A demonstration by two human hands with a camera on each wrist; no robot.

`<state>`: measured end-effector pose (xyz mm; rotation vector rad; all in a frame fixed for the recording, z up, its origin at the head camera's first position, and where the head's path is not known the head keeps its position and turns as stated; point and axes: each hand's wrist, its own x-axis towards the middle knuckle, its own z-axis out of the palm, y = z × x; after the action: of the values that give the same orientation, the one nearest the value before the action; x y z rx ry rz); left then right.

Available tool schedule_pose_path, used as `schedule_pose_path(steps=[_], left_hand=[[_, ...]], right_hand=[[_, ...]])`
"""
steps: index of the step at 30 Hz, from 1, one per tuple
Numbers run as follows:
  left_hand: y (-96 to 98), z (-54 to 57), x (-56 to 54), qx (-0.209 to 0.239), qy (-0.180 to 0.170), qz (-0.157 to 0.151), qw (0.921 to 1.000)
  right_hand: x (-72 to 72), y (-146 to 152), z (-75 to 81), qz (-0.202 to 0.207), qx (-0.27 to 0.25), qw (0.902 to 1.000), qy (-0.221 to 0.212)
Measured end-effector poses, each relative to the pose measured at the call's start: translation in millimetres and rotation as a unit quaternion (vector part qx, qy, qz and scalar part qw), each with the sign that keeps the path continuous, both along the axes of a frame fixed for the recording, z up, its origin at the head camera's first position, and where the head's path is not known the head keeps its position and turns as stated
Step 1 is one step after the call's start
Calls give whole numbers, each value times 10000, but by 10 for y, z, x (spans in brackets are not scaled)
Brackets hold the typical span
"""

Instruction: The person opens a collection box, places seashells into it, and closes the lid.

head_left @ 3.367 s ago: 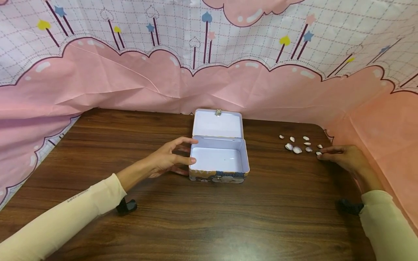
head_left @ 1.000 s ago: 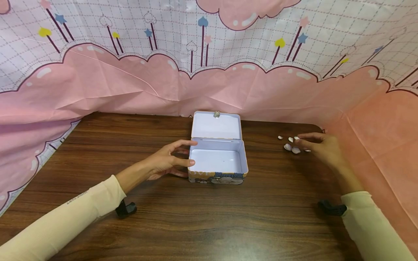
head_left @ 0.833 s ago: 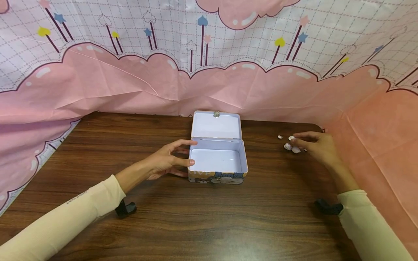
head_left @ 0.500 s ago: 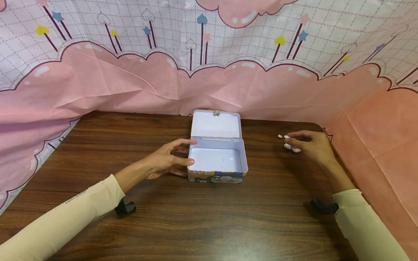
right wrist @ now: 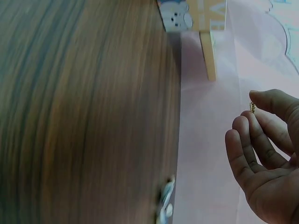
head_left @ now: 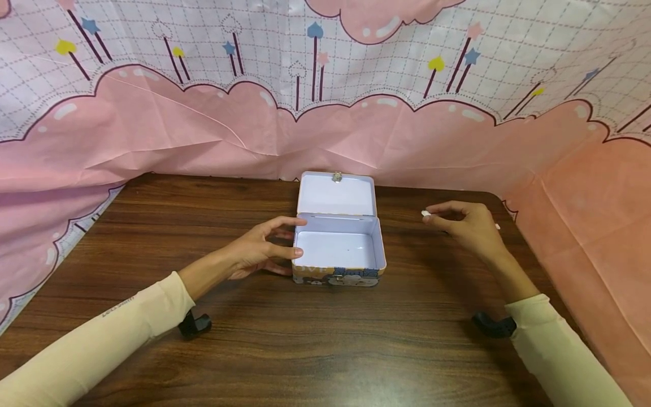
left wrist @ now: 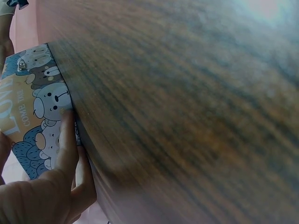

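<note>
A tin box point(head_left: 339, 276) with a bear print stands in the middle of the table, its lid point(head_left: 337, 195) folded back and its white inside bare. My left hand point(head_left: 256, 249) holds the box's left end. Thumb and forefinger tips lie on the rim, and in the left wrist view a finger rests along the printed face. My right hand point(head_left: 470, 226), to the right of the box, pinches a small white seashell point(head_left: 425, 213) between thumb and forefinger. One seashell point(head_left: 498, 226) shows behind this hand, which hides most others; some blurred shells point(right wrist: 165, 200) appear in the right wrist view.
The brown wooden table point(head_left: 254, 345) meets a pink cloth backdrop point(head_left: 203, 135) at its back and right edges. A metal clasp point(head_left: 337, 177) sits on the lid's far edge. Black wrist mounts point(head_left: 493, 325) hang under both forearms.
From the table's right edge, my right hand has moved left over the shells and now carries one seashell beyond the group. My left hand and the box stay in place.
</note>
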<state>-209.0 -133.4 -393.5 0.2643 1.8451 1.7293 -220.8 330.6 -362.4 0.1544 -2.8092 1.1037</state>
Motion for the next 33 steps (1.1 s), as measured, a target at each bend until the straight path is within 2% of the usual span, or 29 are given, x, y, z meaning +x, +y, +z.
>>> schedule_pose_path(steps=[14,25,33], left_hand=[[-15,1,-10,60,-19,14,10000],[6,8,-18,21,-10,-5,10000],[12,0,-25,34,-43,26,10000]], right_hand=[[27,-527,14,851,-557,9945,256],[4,-737,83,1057,-623,9919,327],[23,-928,141,1187,-779,9896,226]])
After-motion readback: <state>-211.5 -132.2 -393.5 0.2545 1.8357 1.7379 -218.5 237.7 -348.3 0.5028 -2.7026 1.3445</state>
